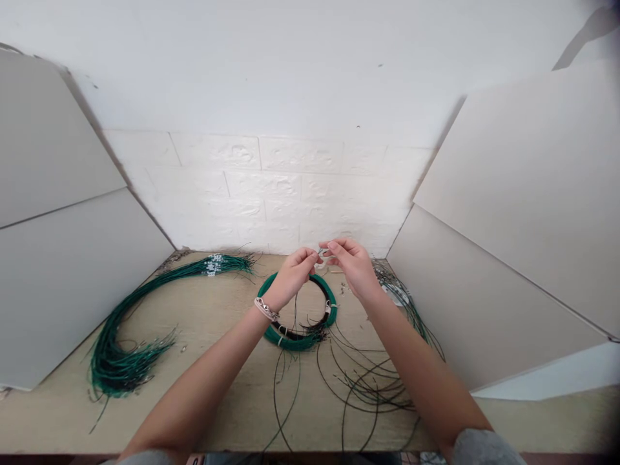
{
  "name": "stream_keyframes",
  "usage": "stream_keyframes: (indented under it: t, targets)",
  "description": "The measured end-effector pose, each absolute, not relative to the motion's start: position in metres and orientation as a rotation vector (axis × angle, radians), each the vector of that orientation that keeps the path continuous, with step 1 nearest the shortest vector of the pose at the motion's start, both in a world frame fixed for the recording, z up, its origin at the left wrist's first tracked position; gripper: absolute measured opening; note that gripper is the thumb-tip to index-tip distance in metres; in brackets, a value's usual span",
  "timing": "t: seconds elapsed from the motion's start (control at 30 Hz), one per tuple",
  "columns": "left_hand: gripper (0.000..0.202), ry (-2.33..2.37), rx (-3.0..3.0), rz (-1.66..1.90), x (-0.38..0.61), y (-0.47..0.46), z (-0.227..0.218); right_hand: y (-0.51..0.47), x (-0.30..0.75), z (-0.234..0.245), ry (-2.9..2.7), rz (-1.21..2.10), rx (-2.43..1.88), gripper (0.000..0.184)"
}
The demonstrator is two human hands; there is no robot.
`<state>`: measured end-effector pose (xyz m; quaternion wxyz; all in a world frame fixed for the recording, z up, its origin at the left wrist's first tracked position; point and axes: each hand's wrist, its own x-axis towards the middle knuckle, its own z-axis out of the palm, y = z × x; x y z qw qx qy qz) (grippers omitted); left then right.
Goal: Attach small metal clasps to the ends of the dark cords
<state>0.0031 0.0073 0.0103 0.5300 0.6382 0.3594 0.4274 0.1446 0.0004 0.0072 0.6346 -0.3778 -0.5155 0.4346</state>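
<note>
Near the wall, above a coil of green and black wire (333,313), my two hands meet. My left hand (298,266) is closed, its thumb and finger pinching a thin dark wire (320,250). Just to its right, my right hand (349,263) has thumb and forefinger together at the same spot; what its fingertips hold is too small to make out. A small whitish piece shows between the hands, and I cannot tell if it is held. Light ties bind the coil, which lies on the table behind and below my left wrist.
On the left of the wooden table (208,323) curves a bundle of green wires (113,349) with white connectors (213,265). Loose dark wires (372,387) spread at the front right, and more wires (411,310) lie against the right panel (484,290). A left panel (82,284) and a white brick-patterned wall (281,187) enclose the table.
</note>
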Motion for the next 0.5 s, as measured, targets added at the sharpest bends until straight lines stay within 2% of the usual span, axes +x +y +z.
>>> stream_keyframes:
  t: [0.5]
  targets:
    - [0.018,0.63,1.06,0.921,0.0029,0.0071,0.0083,0.0025,0.1453,0.0052,-1.19,0.995,-0.842,0.023]
